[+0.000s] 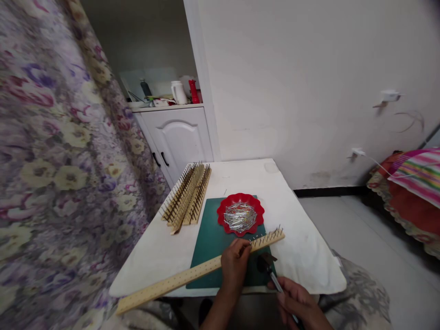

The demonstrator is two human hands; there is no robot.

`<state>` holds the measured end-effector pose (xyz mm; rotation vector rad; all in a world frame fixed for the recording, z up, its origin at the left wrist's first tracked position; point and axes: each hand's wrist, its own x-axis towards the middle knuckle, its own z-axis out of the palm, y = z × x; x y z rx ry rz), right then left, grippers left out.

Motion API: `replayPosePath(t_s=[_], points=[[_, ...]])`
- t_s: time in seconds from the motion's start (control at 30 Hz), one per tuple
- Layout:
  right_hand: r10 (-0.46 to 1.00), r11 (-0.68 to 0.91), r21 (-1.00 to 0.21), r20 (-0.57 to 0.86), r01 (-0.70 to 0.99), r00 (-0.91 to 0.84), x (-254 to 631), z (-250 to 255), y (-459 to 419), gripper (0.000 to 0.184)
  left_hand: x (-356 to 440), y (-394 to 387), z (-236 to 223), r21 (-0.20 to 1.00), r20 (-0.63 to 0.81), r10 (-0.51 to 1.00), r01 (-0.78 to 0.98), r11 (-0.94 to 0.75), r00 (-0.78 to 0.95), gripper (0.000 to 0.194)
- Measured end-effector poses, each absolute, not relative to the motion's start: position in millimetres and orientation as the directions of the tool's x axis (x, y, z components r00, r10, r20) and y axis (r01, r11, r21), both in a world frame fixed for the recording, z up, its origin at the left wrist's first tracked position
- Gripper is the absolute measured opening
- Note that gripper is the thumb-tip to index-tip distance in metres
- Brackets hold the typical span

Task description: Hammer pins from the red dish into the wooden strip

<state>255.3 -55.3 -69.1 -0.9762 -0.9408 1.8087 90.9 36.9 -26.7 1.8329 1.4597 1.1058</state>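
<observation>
My left hand (235,261) rests on a long wooden strip (172,283) with rows of small holes. Its thumb and fingers are pinched on what seems to be a nail, mostly hidden by the fingertips. To the right of those fingers, several nails (271,236) stand up from the strip's far end. My right hand (297,300) grips a hammer (275,278) by its handle, the dark head just below the strip and apart from it. A red scalloped dish (221,221) full of loose silver nails (239,217) sits beyond my left hand.
A green mat (206,238) lies under the dish and strip on the white-covered table (302,256). Several nail-studded strips (189,197) are stacked at the back left. A floral curtain (68,183) hangs at left; a white cabinet (178,133) stands behind.
</observation>
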Motion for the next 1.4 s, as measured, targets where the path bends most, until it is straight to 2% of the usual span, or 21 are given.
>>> replayPosePath(t_s=[0.17,0.33,0.53,0.7,1.4], points=[[0.913,-0.356,-0.876,-0.252,-0.324,-0.322,254,-65,-57,0.054,93,35,-24,0.790,0.281,0.957,0.548,-0.275,0.075,0.013],[0.936,-0.308,-0.901,-0.229,-0.305,-0.268,254,-53,-60,0.044,97,34,-24,0.757,0.274,0.960,0.603,-0.253,0.060,0.013],[0.936,-0.276,-0.913,-0.183,-0.301,-0.302,254,-21,-56,0.043,100,33,-25,0.754,0.271,0.962,0.614,-0.233,0.033,0.013],[0.960,-0.198,-0.944,-0.132,-0.263,-0.248,245,2,-45,0.035,99,34,-28,0.746,0.288,0.957,0.619,-0.245,0.032,0.013],[0.959,-0.199,-0.961,-0.150,-0.193,-0.240,237,7,-40,0.031,99,35,-30,0.724,0.277,0.960,0.649,-0.235,0.039,0.015]])
